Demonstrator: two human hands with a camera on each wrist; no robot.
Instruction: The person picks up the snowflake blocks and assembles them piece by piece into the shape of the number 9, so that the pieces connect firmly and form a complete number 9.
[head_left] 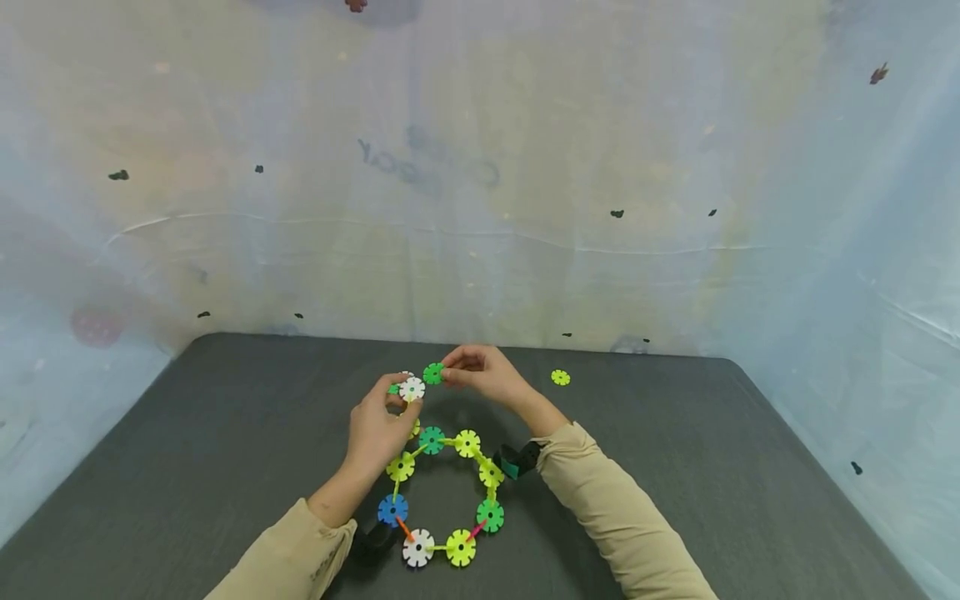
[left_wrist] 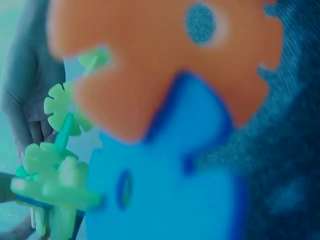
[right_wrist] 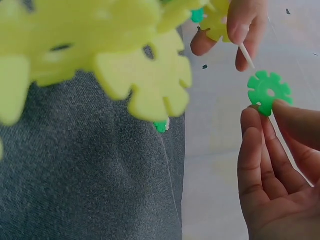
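Between thumb and fingertip, my right hand pinches a green notched snowflake disc by its edge. My left hand grips a white snowflake disc just left of it, its thin edge facing the green disc in the right wrist view. A small gap shows between the two there. Beyond the left fingers, a yellow disc joins the white one. Below the hands is a ring of interlocked discs, with a blue disc, a white disc and several yellow and green ones. An orange disc looms blurred.
A loose yellow disc lies near the far edge of the dark grey table, right of my right hand. Behind it hangs a pale plastic sheet, which also runs along both sides. A dark strap is on the right wrist.
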